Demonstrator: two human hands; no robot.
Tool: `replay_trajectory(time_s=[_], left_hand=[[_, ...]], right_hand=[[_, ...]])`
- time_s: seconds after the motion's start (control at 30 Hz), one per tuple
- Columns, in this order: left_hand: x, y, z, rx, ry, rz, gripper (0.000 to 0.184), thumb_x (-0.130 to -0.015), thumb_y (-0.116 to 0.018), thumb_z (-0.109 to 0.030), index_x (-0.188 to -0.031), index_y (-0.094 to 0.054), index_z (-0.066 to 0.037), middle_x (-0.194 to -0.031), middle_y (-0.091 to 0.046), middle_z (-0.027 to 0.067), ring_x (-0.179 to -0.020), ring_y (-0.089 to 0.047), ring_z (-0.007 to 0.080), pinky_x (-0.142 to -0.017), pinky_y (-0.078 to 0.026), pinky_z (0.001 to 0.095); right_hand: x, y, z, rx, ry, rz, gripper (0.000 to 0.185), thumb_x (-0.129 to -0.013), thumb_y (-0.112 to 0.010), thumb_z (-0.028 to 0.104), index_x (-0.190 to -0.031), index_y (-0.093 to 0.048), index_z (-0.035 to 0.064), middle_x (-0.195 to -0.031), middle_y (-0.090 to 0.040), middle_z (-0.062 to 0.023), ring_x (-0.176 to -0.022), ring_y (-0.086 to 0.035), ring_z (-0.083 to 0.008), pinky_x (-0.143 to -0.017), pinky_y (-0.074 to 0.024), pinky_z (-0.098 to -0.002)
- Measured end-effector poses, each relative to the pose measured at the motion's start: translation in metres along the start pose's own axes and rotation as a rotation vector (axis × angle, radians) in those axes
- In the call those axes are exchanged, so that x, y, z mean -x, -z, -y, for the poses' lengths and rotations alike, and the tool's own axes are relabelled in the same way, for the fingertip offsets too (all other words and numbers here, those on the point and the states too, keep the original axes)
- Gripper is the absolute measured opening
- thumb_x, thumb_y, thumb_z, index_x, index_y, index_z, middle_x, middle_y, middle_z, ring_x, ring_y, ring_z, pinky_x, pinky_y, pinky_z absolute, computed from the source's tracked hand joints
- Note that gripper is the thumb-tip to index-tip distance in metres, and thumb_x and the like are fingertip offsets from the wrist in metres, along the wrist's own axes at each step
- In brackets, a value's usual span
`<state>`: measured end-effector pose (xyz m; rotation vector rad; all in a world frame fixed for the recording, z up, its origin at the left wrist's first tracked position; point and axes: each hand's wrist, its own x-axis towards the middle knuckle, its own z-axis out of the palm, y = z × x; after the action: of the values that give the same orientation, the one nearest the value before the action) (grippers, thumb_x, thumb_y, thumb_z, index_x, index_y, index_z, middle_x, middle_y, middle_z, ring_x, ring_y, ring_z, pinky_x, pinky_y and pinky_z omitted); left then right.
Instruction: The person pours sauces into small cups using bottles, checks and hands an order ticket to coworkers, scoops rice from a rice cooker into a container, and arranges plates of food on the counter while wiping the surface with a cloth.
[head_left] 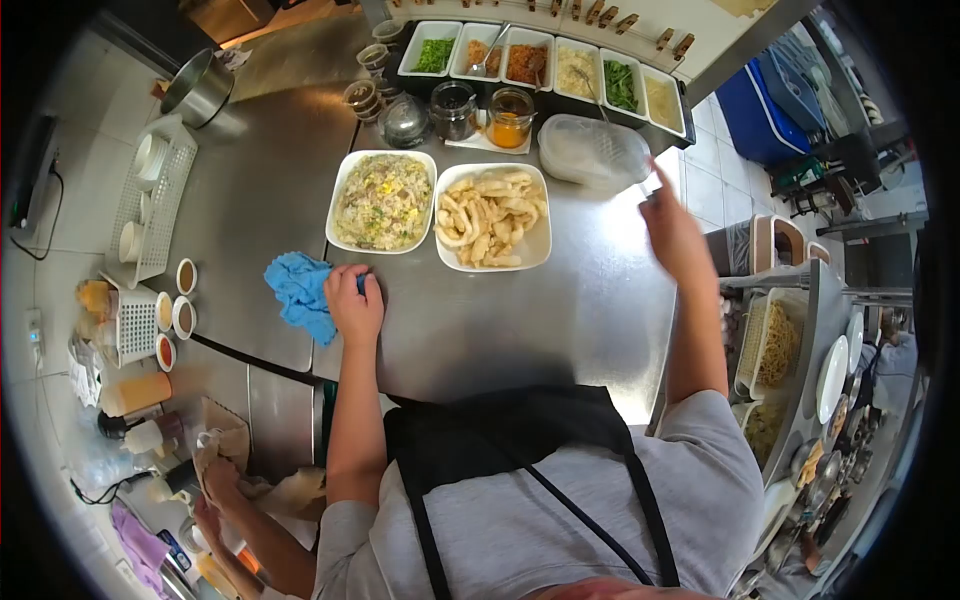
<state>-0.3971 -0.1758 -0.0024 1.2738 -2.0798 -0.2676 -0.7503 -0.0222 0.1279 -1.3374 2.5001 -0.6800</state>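
We look down on a metal surface where the filling of two dishes appears done. In the upper middle of the frame, a white, rounded-square bowl is full of fried rice with bits of egg and green. Just to its right, a second white bowl carries a heap of pale golden fried strips. Both stand uncovered on the surface, so we judge them filled but not yet taken away.

Our hands are well apart. The left hand, at the centre left, is curled at the right edge of a bunched bright blue cloth; blue shows between thumb and fingers, so we take it to be gripping the fabric. The cloth lies below and left of the rice, and we cannot tell how much wiping is done or left.

The right hand is blurred at the upper right, near the right end of a translucent plastic container. We cannot tell whether it touches that or holds anything.

Along the top, white rectangular tubs of chopped ingredients sit uncovered. At the lower left, another person's hands are at work separately.
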Motion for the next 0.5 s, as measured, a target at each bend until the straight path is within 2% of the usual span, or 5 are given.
replay_trajectory(time_s=[0.03,0.1,0.17,0.27,0.5], left_hand=[[0.000,-0.001,-0.001,0.003,0.006,-0.002,0.012,-0.067,-0.055,-0.010,-0.077,-0.055,-0.004,-0.085,-0.051,0.0129,-0.083,-0.046,0.0303,-0.075,-0.037,0.0371],[0.000,0.000,-0.001,0.002,0.012,0.002,0.012,-0.067,-0.055,-0.010,-0.077,-0.055,-0.004,-0.085,-0.052,0.0128,-0.082,-0.046,0.0301,-0.075,-0.037,0.0370],[0.001,0.000,0.000,0.011,0.010,-0.003,0.011,-0.068,-0.055,-0.010,-0.077,-0.055,-0.004,-0.085,-0.052,0.0123,-0.083,-0.046,0.0293,-0.075,-0.037,0.0364],[0.002,0.001,0.002,0.035,0.000,-0.012,0.010,-0.069,-0.054,-0.010,-0.077,-0.054,-0.004,-0.085,-0.052,0.0114,-0.083,-0.047,0.0281,-0.075,-0.036,0.0355],[0.002,0.001,0.003,0.072,-0.012,-0.037,0.010,-0.068,-0.054,-0.009,-0.076,-0.054,-0.004,-0.083,-0.052,0.0121,-0.081,-0.047,0.0293,-0.073,-0.037,0.0363]], right_hand=[[0.009,-0.009,0.016,0.014,0.036,0.112,0.046,-0.075,-0.054,0.018,-0.118,-0.039,0.0166,-0.079,-0.055,-0.0140,-0.072,-0.055,-0.0320,-0.063,-0.0443,-0.0391],[0.023,-0.036,0.041,0.092,0.233,0.245,0.042,-0.074,-0.056,0.023,-0.113,-0.043,0.0143,-0.076,-0.056,-0.0111,-0.069,-0.056,-0.0294,-0.061,-0.0445,-0.0376],[0.030,-0.060,0.056,0.209,0.471,0.193,0.035,-0.072,-0.057,0.023,-0.105,-0.048,0.0125,-0.073,-0.055,-0.0080,-0.067,-0.056,-0.0253,-0.058,-0.0439,-0.0355],[0.032,-0.079,0.070,0.300,0.577,0.094,0.023,-0.072,-0.056,0.019,-0.093,-0.052,0.0117,-0.070,-0.054,-0.0056,-0.065,-0.056,-0.0219,-0.056,-0.0429,-0.0330],[0.020,-0.091,0.075,0.411,0.505,0.117,0.011,-0.072,-0.051,0.013,-0.082,-0.054,0.0098,-0.068,-0.055,-0.0064,-0.064,-0.056,-0.0219,-0.056,-0.0430,-0.0346]])
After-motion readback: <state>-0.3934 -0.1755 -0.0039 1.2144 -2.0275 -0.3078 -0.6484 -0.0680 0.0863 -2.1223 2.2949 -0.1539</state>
